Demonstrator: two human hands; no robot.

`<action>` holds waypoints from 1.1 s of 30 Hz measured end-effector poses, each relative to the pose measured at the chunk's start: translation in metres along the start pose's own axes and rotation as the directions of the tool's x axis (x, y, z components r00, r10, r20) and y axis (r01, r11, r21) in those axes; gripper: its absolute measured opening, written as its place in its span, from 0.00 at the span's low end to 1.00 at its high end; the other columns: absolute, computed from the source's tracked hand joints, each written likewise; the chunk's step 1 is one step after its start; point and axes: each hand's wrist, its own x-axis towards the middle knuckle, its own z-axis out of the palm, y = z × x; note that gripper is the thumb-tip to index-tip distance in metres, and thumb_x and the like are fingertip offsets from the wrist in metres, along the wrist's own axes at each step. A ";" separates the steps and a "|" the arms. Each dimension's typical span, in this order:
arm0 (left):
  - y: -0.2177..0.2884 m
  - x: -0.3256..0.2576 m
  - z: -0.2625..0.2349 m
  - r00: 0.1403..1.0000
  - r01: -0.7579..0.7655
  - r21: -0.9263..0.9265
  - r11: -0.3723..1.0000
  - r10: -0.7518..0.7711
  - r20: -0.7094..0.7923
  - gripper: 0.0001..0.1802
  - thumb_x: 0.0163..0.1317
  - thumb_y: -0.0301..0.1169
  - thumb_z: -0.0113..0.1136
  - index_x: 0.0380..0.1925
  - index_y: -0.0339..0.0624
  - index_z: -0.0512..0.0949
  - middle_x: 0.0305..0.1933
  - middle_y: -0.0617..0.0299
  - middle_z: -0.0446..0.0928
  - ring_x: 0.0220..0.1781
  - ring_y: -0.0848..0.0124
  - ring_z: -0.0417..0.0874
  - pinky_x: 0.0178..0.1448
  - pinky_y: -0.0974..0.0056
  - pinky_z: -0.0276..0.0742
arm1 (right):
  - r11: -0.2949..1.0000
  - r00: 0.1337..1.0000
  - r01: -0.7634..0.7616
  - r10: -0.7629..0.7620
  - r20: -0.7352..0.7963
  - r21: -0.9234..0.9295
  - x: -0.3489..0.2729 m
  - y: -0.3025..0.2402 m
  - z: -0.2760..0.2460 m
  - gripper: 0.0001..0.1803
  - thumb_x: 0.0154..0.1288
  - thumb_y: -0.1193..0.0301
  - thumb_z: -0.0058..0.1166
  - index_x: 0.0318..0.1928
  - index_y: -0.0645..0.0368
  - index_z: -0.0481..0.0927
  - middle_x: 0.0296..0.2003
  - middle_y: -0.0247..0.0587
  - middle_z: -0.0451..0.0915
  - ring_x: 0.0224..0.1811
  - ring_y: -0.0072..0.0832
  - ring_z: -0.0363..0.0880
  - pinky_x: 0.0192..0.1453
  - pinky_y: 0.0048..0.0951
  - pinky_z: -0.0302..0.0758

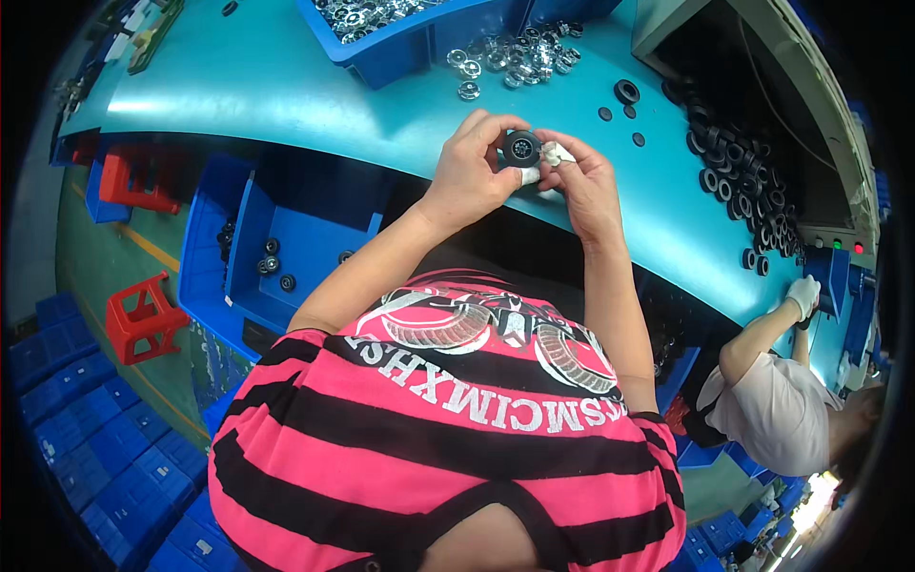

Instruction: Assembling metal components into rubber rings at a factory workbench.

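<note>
A small toy wheel (521, 149), with a black tyre and a dark spoked hub, is held up over the front edge of the turquoise bench. My left hand (470, 170) grips it from the left, with a white wrap on the thumb. Closed at the wheel's right edge, my right hand (589, 189) pinches it there; white wraps cover fingertips of this hand too. Some of the right fingers are hidden behind the wheel. Beyond my hands, shiny chrome wheel hubs (529, 59) lie in a loose pile on the bench.
A blue bin (391, 55) of chrome hubs stands at the back. Black tyres (748, 186) are heaped at right, beside a machine frame (810, 95). Blue trays (305, 224) with a few wheels sit below left, near red stools (143, 319). A gloved co-worker (777, 410) works at right.
</note>
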 end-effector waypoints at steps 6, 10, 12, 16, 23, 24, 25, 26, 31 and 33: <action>0.000 -0.001 0.005 0.999 -0.036 -0.034 0.999 0.036 -0.012 0.24 0.48 0.21 0.71 0.49 0.43 0.83 0.39 0.64 0.74 0.35 0.73 0.76 0.39 0.69 0.74 | 0.998 1.000 -0.006 0.004 -0.022 -0.069 -0.001 -0.003 0.006 0.21 0.62 0.80 0.57 0.57 0.66 0.82 0.45 0.39 0.86 0.42 0.20 0.83 0.41 0.22 0.79; 0.006 -0.003 -0.003 1.000 -0.017 0.053 0.998 0.017 0.007 0.24 0.49 0.22 0.71 0.49 0.42 0.82 0.39 0.63 0.74 0.35 0.72 0.76 0.40 0.68 0.75 | 0.996 1.000 -0.022 0.022 0.002 -0.085 0.000 -0.006 0.007 0.20 0.62 0.79 0.56 0.56 0.65 0.83 0.45 0.37 0.86 0.40 0.19 0.82 0.40 0.22 0.79; 0.014 -0.007 -0.021 0.999 0.005 0.126 0.992 -0.010 0.036 0.23 0.50 0.24 0.71 0.50 0.41 0.82 0.39 0.62 0.74 0.37 0.72 0.77 0.41 0.68 0.76 | 0.996 0.998 -0.057 0.058 0.005 -0.072 0.000 -0.018 0.004 0.19 0.63 0.79 0.55 0.55 0.63 0.84 0.44 0.35 0.87 0.39 0.18 0.82 0.40 0.21 0.78; 0.026 -0.037 -0.112 0.945 0.150 0.319 0.936 -0.231 0.233 0.25 0.52 0.35 0.73 0.50 0.38 0.80 0.42 0.62 0.74 0.41 0.72 0.78 0.43 0.68 0.73 | 0.922 0.967 0.096 -0.176 -0.184 -0.375 0.015 -0.041 -0.050 0.16 0.63 0.74 0.59 0.52 0.56 0.87 0.43 0.36 0.87 0.37 0.20 0.82 0.40 0.23 0.77; 0.021 -0.120 -0.217 0.834 0.453 0.682 0.574 -0.543 -0.097 0.32 0.48 0.22 0.72 0.57 0.40 0.79 0.30 0.58 0.75 0.30 0.67 0.76 0.37 0.62 0.75 | 0.367 0.908 -0.018 -0.383 -0.168 -0.930 0.070 -0.068 -0.119 0.27 0.57 0.61 0.69 0.58 0.56 0.84 0.49 0.47 0.82 0.44 0.35 0.83 0.49 0.35 0.79; 0.024 -0.117 -0.212 0.857 0.457 0.593 0.663 -0.508 -0.093 0.30 0.51 0.22 0.70 0.58 0.39 0.79 0.28 0.61 0.74 0.28 0.71 0.75 0.35 0.65 0.74 | 0.294 0.921 -0.020 -0.366 -0.131 -0.956 0.078 -0.063 -0.123 0.28 0.57 0.60 0.69 0.58 0.56 0.83 0.50 0.47 0.82 0.45 0.37 0.83 0.49 0.36 0.80; 0.023 -0.107 -0.196 0.903 0.388 0.514 0.765 -0.426 -0.049 0.27 0.53 0.21 0.68 0.57 0.39 0.80 0.28 0.62 0.74 0.28 0.73 0.74 0.34 0.67 0.73 | 0.221 0.932 -0.026 -0.347 -0.104 -0.975 0.086 -0.057 -0.130 0.29 0.56 0.60 0.69 0.59 0.56 0.83 0.51 0.47 0.81 0.46 0.39 0.83 0.50 0.37 0.80; 0.022 -0.094 -0.177 0.941 0.305 0.423 0.854 -0.338 0.005 0.24 0.56 0.21 0.65 0.56 0.39 0.80 0.28 0.64 0.73 0.28 0.76 0.73 0.34 0.69 0.72 | 0.161 0.897 0.033 -0.439 -0.041 -0.986 0.091 -0.046 -0.141 0.28 0.55 0.60 0.69 0.57 0.57 0.84 0.49 0.49 0.83 0.48 0.42 0.83 0.52 0.39 0.79; 0.014 -0.041 -0.091 0.963 0.218 -0.027 0.976 -0.210 0.170 0.22 0.64 0.23 0.61 0.60 0.38 0.77 0.37 0.63 0.76 0.35 0.77 0.75 0.39 0.71 0.73 | 0.383 0.814 0.339 -0.578 0.063 -0.860 0.065 -0.050 -0.081 0.22 0.50 0.67 0.71 0.49 0.51 0.87 0.47 0.40 0.84 0.51 0.38 0.82 0.55 0.38 0.79; 0.003 -0.027 -0.064 0.959 0.259 -0.232 0.938 -0.220 0.181 0.25 0.68 0.27 0.59 0.65 0.38 0.72 0.44 0.62 0.76 0.39 0.76 0.76 0.41 0.72 0.75 | 0.427 0.753 0.576 -0.608 0.250 -0.697 0.044 -0.055 -0.037 0.24 0.48 0.69 0.71 0.50 0.51 0.84 0.45 0.39 0.84 0.49 0.39 0.80 0.54 0.38 0.76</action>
